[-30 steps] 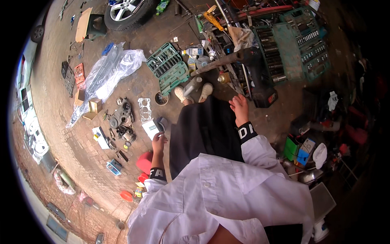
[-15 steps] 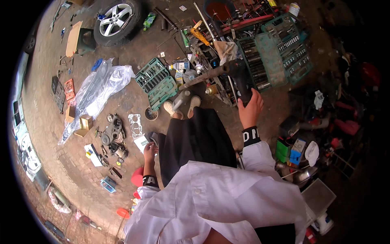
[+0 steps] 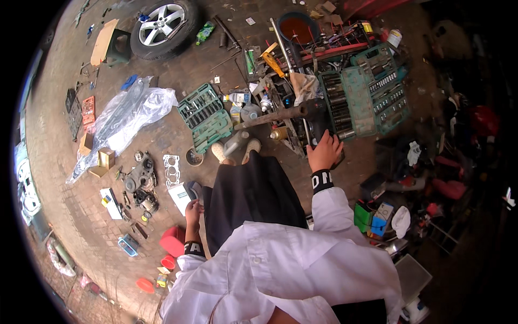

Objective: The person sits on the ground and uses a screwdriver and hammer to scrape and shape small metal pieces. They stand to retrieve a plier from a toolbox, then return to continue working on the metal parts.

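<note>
My right hand [image 3: 324,153] lies with fingers stretched and spread over the lower end of a black pistol-shaped power tool [image 3: 317,112]. The tool rests among the tools beside a green socket case [image 3: 360,110]; my palm hides part of its handle. A rusty pipe [image 3: 275,116] runs leftward from the tool's head. Beside my dark clothing hangs my left hand [image 3: 192,211], its fingers curled together; whatever they hold, if anything, is hidden. A white box [image 3: 179,198] and a metal gasket [image 3: 171,170] lie just beyond it.
A smaller green socket case [image 3: 208,116] is open ahead of my feet. Engine parts [image 3: 141,181] and plastic sheeting [image 3: 127,116] spread to the left. A wheel [image 3: 163,31] lies at the far left, a basin of brown liquid [image 3: 298,28] farther back. Clutter [image 3: 388,216] fills the right side.
My right hand has loosened from around the black tool's handle, its fingers now spread. The power tool sits lower, with the view shifted. My left hand's fingers have drawn closer together.
</note>
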Demonstrator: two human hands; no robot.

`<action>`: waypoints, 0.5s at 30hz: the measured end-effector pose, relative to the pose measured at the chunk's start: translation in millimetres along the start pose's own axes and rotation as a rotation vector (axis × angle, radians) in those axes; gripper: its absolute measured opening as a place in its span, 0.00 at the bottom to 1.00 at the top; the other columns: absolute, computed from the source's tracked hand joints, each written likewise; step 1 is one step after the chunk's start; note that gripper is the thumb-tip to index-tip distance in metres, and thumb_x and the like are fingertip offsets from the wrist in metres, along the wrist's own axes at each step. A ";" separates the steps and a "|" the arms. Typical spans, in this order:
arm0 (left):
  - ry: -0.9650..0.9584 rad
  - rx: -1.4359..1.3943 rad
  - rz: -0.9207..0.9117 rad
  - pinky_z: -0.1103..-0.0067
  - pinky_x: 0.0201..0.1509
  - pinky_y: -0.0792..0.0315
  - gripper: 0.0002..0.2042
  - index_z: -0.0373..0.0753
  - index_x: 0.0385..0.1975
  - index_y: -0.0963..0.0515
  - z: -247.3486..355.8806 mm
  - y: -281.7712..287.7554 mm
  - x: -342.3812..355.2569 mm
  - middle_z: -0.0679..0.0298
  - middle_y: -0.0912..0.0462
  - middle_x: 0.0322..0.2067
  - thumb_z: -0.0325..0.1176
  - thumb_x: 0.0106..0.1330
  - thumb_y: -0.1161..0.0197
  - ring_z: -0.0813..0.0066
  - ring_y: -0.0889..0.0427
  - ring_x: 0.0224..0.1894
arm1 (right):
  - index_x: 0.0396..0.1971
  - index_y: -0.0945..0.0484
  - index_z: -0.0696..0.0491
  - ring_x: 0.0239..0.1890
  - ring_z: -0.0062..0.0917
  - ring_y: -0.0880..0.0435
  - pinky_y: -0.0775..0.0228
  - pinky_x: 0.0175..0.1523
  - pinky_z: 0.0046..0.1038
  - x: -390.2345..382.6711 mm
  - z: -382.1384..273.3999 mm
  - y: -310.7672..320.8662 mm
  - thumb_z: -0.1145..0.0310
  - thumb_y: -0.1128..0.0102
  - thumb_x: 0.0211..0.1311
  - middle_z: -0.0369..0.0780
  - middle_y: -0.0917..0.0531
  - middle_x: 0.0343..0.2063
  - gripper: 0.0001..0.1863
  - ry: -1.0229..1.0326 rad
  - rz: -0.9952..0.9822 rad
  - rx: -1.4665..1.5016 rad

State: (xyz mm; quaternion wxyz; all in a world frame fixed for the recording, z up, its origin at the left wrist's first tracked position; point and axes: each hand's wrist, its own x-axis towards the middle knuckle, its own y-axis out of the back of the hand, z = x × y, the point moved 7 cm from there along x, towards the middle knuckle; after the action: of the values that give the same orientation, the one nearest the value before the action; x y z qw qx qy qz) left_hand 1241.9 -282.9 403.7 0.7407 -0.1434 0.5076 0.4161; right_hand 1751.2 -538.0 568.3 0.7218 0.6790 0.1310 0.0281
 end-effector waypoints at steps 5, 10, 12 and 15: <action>0.001 -0.028 -0.036 0.84 0.26 0.29 0.11 0.34 0.44 0.27 0.7 -19.7 3.0 0.64 0.22 0.24 0.32 0.67 0.49 0.78 0.23 0.23 | 0.58 0.37 0.56 0.59 0.38 0.35 0.55 0.68 0.46 1.4 0.8 -1.4 0.59 0.26 0.41 0.44 0.24 0.49 0.43 -0.014 0.008 -0.064; -0.016 -0.029 -0.029 0.85 0.26 0.30 0.11 0.35 0.44 0.27 7.4 -27.5 4.4 0.64 0.22 0.24 0.33 0.66 0.48 0.79 0.23 0.23 | 0.58 0.38 0.55 0.54 0.36 0.30 0.46 0.63 0.41 2.5 0.0 -10.0 0.59 0.27 0.42 0.42 0.24 0.46 0.42 -0.044 -0.006 -0.150; -0.027 -0.040 -0.032 0.85 0.27 0.30 0.12 0.35 0.44 0.27 8.6 -25.4 9.3 0.64 0.22 0.24 0.33 0.66 0.48 0.79 0.23 0.23 | 0.56 0.36 0.55 0.50 0.36 0.28 0.41 0.59 0.39 3.4 1.3 -15.2 0.60 0.28 0.44 0.42 0.23 0.43 0.39 -0.022 0.004 -0.184; -0.030 -0.051 -0.032 0.85 0.27 0.30 0.12 0.35 0.45 0.27 8.4 -26.6 12.4 0.64 0.22 0.25 0.33 0.66 0.48 0.79 0.23 0.23 | 0.51 0.34 0.55 0.48 0.36 0.26 0.39 0.56 0.39 7.5 10.1 -16.3 0.62 0.30 0.46 0.42 0.22 0.41 0.32 -0.027 0.017 -0.231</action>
State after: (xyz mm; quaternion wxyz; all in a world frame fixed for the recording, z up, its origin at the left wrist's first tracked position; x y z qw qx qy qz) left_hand 1269.3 -288.0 391.0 0.7508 -0.1641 0.4834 0.4192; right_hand 1758.5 -547.4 551.5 0.7968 0.5926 0.1116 0.0400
